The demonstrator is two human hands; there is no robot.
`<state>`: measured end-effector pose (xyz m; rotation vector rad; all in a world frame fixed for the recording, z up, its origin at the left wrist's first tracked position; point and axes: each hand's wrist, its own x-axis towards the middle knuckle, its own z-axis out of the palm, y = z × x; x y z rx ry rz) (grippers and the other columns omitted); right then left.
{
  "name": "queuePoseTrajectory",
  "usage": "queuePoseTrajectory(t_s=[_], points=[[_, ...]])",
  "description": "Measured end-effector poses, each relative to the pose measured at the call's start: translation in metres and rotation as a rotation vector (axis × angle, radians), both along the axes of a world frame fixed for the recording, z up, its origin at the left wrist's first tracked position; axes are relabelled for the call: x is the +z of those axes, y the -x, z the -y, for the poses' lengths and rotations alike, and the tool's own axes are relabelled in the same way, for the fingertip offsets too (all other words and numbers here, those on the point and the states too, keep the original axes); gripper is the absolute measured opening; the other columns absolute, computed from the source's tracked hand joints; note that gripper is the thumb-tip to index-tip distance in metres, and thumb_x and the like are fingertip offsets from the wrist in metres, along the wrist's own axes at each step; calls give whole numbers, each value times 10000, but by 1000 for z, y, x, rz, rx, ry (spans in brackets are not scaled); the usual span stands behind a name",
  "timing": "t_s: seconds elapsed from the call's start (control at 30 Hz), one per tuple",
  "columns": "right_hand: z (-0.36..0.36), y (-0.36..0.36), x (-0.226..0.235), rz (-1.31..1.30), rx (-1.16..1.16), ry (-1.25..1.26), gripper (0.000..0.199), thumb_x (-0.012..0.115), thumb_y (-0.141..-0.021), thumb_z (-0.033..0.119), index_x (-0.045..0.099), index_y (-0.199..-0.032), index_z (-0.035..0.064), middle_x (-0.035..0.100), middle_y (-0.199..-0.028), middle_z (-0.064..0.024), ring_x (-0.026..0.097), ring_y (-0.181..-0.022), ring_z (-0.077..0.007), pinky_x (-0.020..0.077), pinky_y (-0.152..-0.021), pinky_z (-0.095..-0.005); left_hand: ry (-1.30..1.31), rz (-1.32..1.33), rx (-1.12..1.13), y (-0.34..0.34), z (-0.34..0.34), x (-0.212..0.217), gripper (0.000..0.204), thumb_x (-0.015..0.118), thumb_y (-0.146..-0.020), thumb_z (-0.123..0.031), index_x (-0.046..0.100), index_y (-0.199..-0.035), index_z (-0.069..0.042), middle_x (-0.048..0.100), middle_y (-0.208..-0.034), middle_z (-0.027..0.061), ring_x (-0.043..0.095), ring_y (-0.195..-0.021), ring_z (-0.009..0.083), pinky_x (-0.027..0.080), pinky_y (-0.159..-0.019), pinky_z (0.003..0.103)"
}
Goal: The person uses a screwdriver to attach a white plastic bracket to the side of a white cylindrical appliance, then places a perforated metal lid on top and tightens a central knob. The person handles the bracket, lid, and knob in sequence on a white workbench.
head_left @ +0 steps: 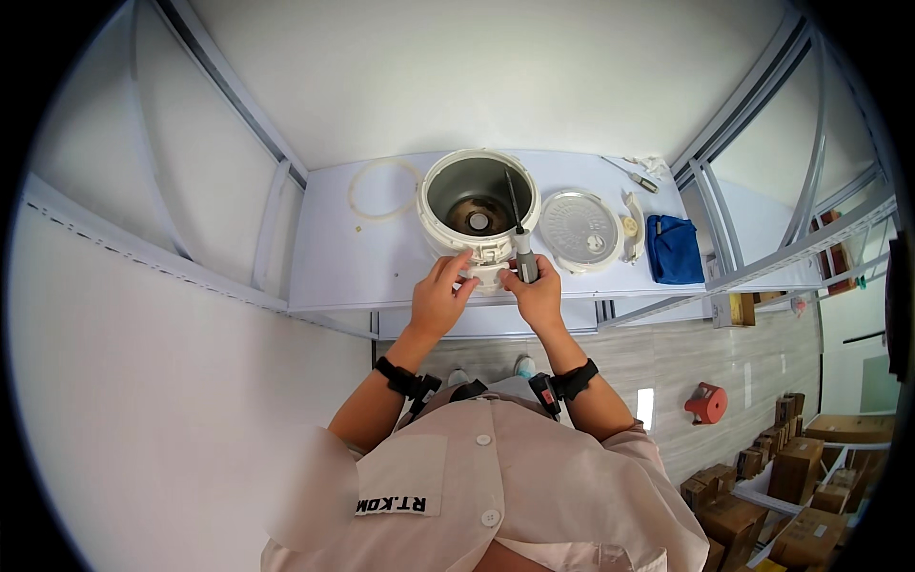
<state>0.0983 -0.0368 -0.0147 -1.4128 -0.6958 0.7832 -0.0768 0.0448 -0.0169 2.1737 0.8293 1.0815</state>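
A white rice cooker body (430, 225) stands without its lid at the table's front edge; its grey inside shows a brown-stained bottom with a round centre piece. At its front, below the latch (493, 254), is a small white plastic cover (487, 276). My left hand (437, 296) has its bent thumb and fingers at the cover's left side. Closed round the grey and white handle of a screwdriver (526, 265) is my right hand (542, 298), its fingertips also against the cover's right side. The screwdriver's dark shaft points up, across the pot's opening.
Right of the cooker lie a round lid plate (579, 232), a white strip-like part (632, 227), a folded blue cloth (674, 250) and another screwdriver (640, 178). A pale ring (358, 197) lies left on the white table (329, 257). A red stool (706, 404) stands on the floor.
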Motion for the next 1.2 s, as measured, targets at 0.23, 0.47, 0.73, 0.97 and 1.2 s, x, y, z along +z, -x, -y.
queuePoseTrajectory(t_s=[0.23,0.47,0.73,0.97,1.2], points=[[-1,0,-5,56,-20,6,236,826,-867,93,641,-989,12,703,-819,-46,633,-699,-104,520,-662,-271,-35,-25,25,-2,-2,0,538,799,-889,-146,589,-1383,-119,701,-1067,41,746,-789,201,578,-631,340],[-4,0,-5,118,-42,16,243,831,-865,104,655,-1006,13,712,-865,-38,630,-754,-108,522,-703,-285,-26,-22,38,-5,-4,-7,531,809,-883,-153,583,-1361,-108,700,-1067,45,747,-806,202,578,-632,342],[6,0,-8,222,-21,61,246,835,-864,98,655,-1011,18,712,-887,-38,618,-763,-109,519,-710,-290,-2,-24,6,0,-3,-13,497,810,-880,-148,600,-1329,-107,705,-1068,66,747,-809,224,582,-637,342],[15,5,5,228,-24,-24,241,837,-870,76,653,-1015,21,704,-861,-22,618,-754,-91,514,-697,-272,-204,28,-54,3,-2,9,396,840,-846,-89,686,-1208,-43,705,-1068,98,744,-789,208,601,-627,296],[13,6,18,219,-46,-47,253,842,-874,73,658,-1039,19,711,-856,-25,633,-751,-88,517,-695,-260,-100,104,-43,1,2,22,360,809,-855,-85,720,-1204,-98,694,-1042,77,728,-772,230,587,-641,335]])
